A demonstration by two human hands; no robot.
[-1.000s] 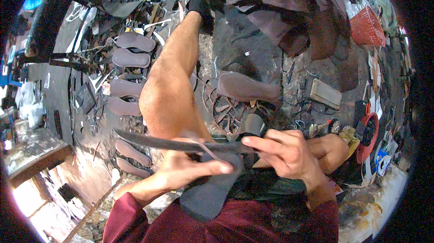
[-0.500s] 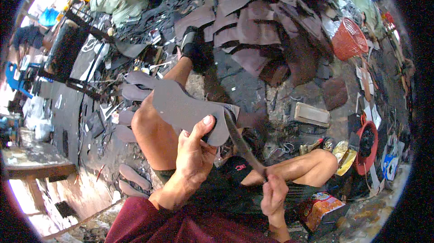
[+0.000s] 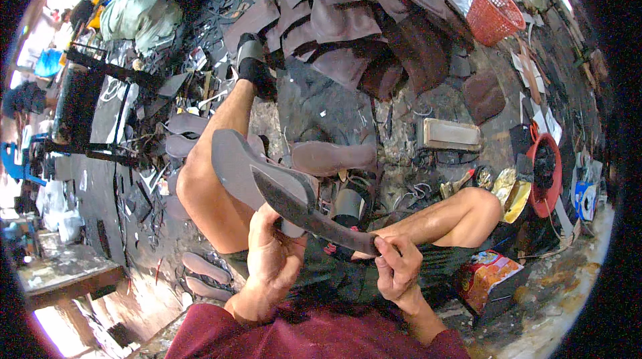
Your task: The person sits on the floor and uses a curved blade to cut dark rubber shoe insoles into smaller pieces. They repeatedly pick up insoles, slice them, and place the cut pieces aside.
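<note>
left hand (image 3: pixel 271 262): clamped on grey sole-shaped rubber sheet (image 3: pixel 231 165), now raised toward 11 o'clock
right hand (image 3: pixel 394 265): pinches dark curved knife blade (image 3: pixel 301 208), newly laid across sheet; trimming cut underway

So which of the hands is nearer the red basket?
Right. The right hand sits below the red basket, on its side; the left hand is farther left.

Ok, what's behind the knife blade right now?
The grey sole, held up by the left hand, sits directly behind the blade. The right hand grips the knife's handle end. The sole's lower edge is covered by blade and fingers.
</note>
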